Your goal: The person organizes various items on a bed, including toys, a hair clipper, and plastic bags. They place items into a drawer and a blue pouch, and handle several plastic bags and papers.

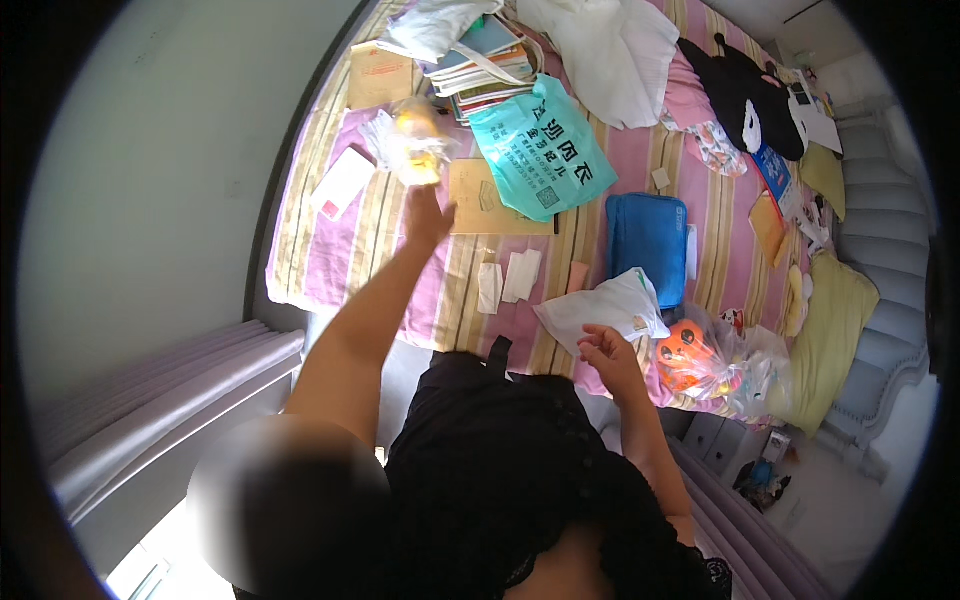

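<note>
Over a cluttered pink striped bed (330,250), the left hand (427,215) stretches toward a blurred clear plastic bag with yellow contents (415,145), grasp unclear, while the right hand (607,355) curls loosely beside a white plastic pouch (600,310).

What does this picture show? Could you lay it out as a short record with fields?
Place: a bed with a pink and tan striped cover, strewn with things
Left hand: stretched out, just below a blurred clear bag with yellow contents; contact unclear
Right hand: loosely curled beside a white plastic bag
Nearby: teal plastic bag, blue pouch, stack of books, black and white plush toy
</note>
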